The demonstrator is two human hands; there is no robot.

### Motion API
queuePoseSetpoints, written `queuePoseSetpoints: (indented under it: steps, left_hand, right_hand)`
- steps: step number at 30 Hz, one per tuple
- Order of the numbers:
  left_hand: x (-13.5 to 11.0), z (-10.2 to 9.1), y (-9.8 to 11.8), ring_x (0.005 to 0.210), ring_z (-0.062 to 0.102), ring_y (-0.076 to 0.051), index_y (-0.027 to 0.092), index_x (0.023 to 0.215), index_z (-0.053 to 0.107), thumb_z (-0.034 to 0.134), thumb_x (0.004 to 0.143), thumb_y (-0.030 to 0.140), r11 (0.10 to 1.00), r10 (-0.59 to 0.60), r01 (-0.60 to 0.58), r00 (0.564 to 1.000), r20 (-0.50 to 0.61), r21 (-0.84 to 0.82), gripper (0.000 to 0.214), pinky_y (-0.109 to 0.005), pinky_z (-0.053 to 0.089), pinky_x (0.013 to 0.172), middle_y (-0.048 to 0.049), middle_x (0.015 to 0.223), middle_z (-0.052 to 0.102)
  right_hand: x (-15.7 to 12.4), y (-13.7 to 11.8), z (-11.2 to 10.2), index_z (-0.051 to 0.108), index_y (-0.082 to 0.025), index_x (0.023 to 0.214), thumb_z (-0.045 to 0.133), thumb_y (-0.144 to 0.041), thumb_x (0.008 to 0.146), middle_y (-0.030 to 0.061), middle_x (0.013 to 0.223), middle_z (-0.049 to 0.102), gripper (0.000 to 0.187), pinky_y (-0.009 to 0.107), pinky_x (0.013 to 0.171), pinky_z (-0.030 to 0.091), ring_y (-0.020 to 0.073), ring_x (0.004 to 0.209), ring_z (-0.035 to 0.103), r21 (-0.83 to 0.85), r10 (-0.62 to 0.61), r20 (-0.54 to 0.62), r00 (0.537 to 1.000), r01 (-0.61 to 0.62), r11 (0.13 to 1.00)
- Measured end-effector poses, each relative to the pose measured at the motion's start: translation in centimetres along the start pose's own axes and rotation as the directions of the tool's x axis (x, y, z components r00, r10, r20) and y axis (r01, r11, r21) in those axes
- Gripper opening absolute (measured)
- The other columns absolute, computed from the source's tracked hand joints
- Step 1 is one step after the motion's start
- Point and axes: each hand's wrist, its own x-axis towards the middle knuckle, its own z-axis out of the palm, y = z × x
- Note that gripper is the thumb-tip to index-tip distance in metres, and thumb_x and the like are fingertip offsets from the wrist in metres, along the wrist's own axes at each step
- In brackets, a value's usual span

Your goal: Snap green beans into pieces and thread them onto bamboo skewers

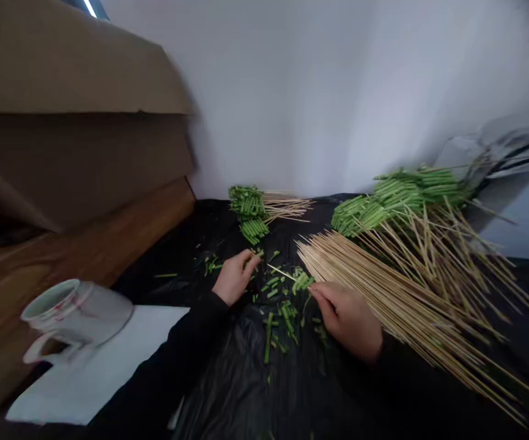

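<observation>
My right hand (pixel 349 318) pinches a thin bamboo skewer (pixel 281 272), its bare end pointing left toward my other hand. Short green vegetable pieces (pixel 301 282) show along the skewer close to my right fingertips; I cannot tell whether all are threaded on it. My left hand (pixel 235 276) has thumb and forefinger closed at a small green piece (pixel 259 252), just left of the skewer's end. Between and below both hands, loose cut green stalk pieces (pixel 288 318) lie scattered on black plastic sheeting (pixel 232 373).
Bare bamboo skewers (pixel 374 287) are heaped at right, with filled green skewers (pixel 397 198) behind. Another filled stack (pixel 248 205) lies by the wall (pixel 292 98). At left are a white mug (pixel 85 311) on white paper (pixel 85 385) and a large cardboard box (pixel 81 153).
</observation>
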Motion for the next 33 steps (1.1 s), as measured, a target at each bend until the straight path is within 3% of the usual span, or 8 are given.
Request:
queuePoseSetpoints:
  steps: [6,10,14,17,21,27,30,33]
  left_hand:
    - [0.5,-2.2,-1.5,0.093,0.065,-0.023,0.019,0.097,0.071,0.043,0.091,0.040,0.999,0.014,-0.013,1.000,0.014,-0.042,0.035,-0.030,0.046,0.084,-0.0070,0.097,0.073]
    - [0.8,-7.0,-6.4,0.094,0.065,-0.028,0.018,0.095,0.072,0.056,0.084,0.029,0.974,-0.178,0.194,0.975,-0.136,0.116,0.023,-0.036,0.044,0.087,-0.0095,0.098,0.073]
    - [-0.6,-10.4,-12.1,0.102,0.061,-0.038,0.019,0.071,0.073,0.066,0.077,0.026,0.944,-0.232,0.287,0.929,-0.288,0.165,0.012,-0.045,0.040,0.089,-0.0161,0.085,0.070]
    - [-2.2,-11.0,-15.5,0.108,0.057,-0.040,0.021,0.057,0.069,0.070,0.074,0.027,0.948,-0.252,0.302,0.905,-0.341,0.099,0.018,-0.047,0.038,0.088,-0.0161,0.069,0.066]
    - [-3.6,-10.7,-17.6,0.103,0.060,-0.035,0.015,0.051,0.064,0.064,0.079,0.030,0.960,-0.248,0.273,0.937,-0.246,0.071,0.031,-0.044,0.038,0.085,-0.0104,0.061,0.062]
    - [-2.6,-11.8,-14.1,0.090,0.063,-0.029,0.018,0.042,0.056,0.070,0.075,0.032,0.934,-0.320,0.348,0.916,-0.241,0.083,0.038,-0.033,0.042,0.074,-0.0110,0.061,0.062]
    - [-1.5,-11.7,-8.8,0.081,0.061,-0.024,0.019,0.063,0.068,0.076,0.067,0.026,0.950,-0.281,0.302,0.937,-0.209,0.076,0.011,-0.027,0.040,0.067,-0.0049,0.064,0.064]
    - [-0.6,-9.2,-2.5,0.073,0.060,-0.019,0.018,0.076,0.070,0.074,0.069,0.028,0.978,-0.169,0.162,0.985,-0.043,-0.131,0.013,-0.026,0.043,0.067,-0.0037,0.076,0.070]
  right_hand:
    - [-0.1,0.3,0.1,0.066,-0.017,0.090,0.041,-0.020,0.095,0.0061,0.088,0.071,0.026,0.029,0.071,0.046,0.0180,0.077,0.066,0.008,0.007,0.016,1.000,-0.007,1.000]
    - [-0.1,0.3,0.2,0.066,-0.017,0.090,0.041,-0.021,0.095,0.0060,0.086,0.071,0.026,0.029,0.071,0.046,0.0182,0.077,0.066,0.013,0.026,0.029,0.999,-0.026,1.000]
    - [-0.1,0.3,0.1,0.066,-0.017,0.089,0.041,-0.020,0.095,0.0060,0.085,0.070,0.026,0.029,0.072,0.046,0.0183,0.078,0.066,0.026,0.028,0.028,0.999,-0.029,0.999]
    - [-0.1,0.2,0.1,0.066,-0.016,0.090,0.042,-0.020,0.095,0.0065,0.086,0.070,0.025,0.029,0.074,0.046,0.0183,0.080,0.066,0.035,0.017,0.024,1.000,-0.018,0.999]
    - [0.0,0.0,0.0,0.066,-0.016,0.089,0.042,-0.020,0.095,0.0059,0.084,0.070,0.026,0.028,0.072,0.045,0.0181,0.079,0.065,0.030,0.021,0.035,0.999,-0.022,0.999]
    - [0.3,0.3,-0.2,0.067,-0.017,0.089,0.042,-0.020,0.094,0.0062,0.085,0.071,0.025,0.029,0.071,0.046,0.0187,0.078,0.066,-0.003,0.023,0.001,1.000,-0.023,1.000]
    - [0.5,0.7,-0.4,0.067,-0.017,0.089,0.044,-0.020,0.093,0.0068,0.087,0.072,0.024,0.029,0.073,0.047,0.0189,0.080,0.067,0.006,0.033,-0.032,0.999,-0.032,0.999]
    - [0.6,1.0,-0.5,0.067,-0.016,0.088,0.045,-0.020,0.092,0.0078,0.087,0.072,0.023,0.030,0.074,0.049,0.0196,0.080,0.067,0.009,0.056,-0.059,0.997,-0.055,0.998]
